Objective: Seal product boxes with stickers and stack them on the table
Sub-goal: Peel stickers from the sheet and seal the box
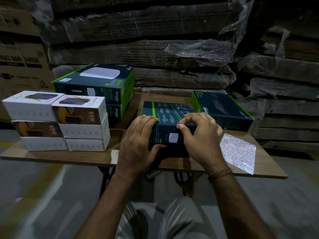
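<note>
The left hand (138, 145) grips the dark product box (168, 123) at the table's (69, 156) near edge while the right hand (200, 135) pinches its top seam, seemingly pressing a sticker; next, stacking.

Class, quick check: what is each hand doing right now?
Left hand: grips the near left end of the dark box.
Right hand: thumb and forefinger pinched at the box's top front edge; a sticker between them cannot be told.

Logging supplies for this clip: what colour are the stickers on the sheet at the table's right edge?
Red outlines on a white sticker sheet, seen in the head view.
</note>
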Tool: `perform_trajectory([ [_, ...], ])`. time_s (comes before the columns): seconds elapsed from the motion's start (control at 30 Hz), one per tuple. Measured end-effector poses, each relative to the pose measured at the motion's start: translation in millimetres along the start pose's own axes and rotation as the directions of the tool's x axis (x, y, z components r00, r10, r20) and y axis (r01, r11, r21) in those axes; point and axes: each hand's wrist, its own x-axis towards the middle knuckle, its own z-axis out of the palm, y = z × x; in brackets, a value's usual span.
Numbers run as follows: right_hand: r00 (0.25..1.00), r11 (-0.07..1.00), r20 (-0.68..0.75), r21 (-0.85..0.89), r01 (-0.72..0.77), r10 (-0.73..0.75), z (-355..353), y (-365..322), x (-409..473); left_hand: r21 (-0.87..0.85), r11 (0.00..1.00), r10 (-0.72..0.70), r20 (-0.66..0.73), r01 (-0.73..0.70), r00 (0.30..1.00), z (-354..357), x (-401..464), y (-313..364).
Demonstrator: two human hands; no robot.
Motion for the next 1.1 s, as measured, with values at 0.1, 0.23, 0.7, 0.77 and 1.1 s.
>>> perform_trajectory([
  [0.1, 1.000, 1.000, -0.004, 0.000, 0.000, 0.000, 0.3, 1.0, -0.1, 0.001, 1.000, -0.001, -0.002, 0.001, 1.000, 0.2, -0.4, 0.8],
  [0.23, 1.000, 1.000, -0.009, -0.016, 0.004, -0.004, 2.0, 1.1, -0.5, 0.002, 1.000, -0.005, 0.000, 0.005, 1.000, 0.3, -1.1, 0.3],
  [0.7, 0.989, 0.998, -0.132, -0.033, 0.056, -0.060, 16.3, 8.4, -5.6, -0.009, 1.000, -0.005, -0.010, 0.005, 1.000, 1.5, -1.4, 0.6],
  [0.77, 0.988, 0.997, -0.140, -0.034, 0.063, -0.068, 17.1, 9.4, -5.5, -0.010, 1.000, -0.006, -0.011, 0.006, 1.000, 1.9, -0.7, 0.9],
  [1.1, 0.974, 0.995, -0.207, -0.018, 0.093, -0.095, 21.3, 7.9, -9.4, -0.005, 1.000, -0.007, -0.010, 0.007, 1.000, 4.1, 0.0, -0.4],
])
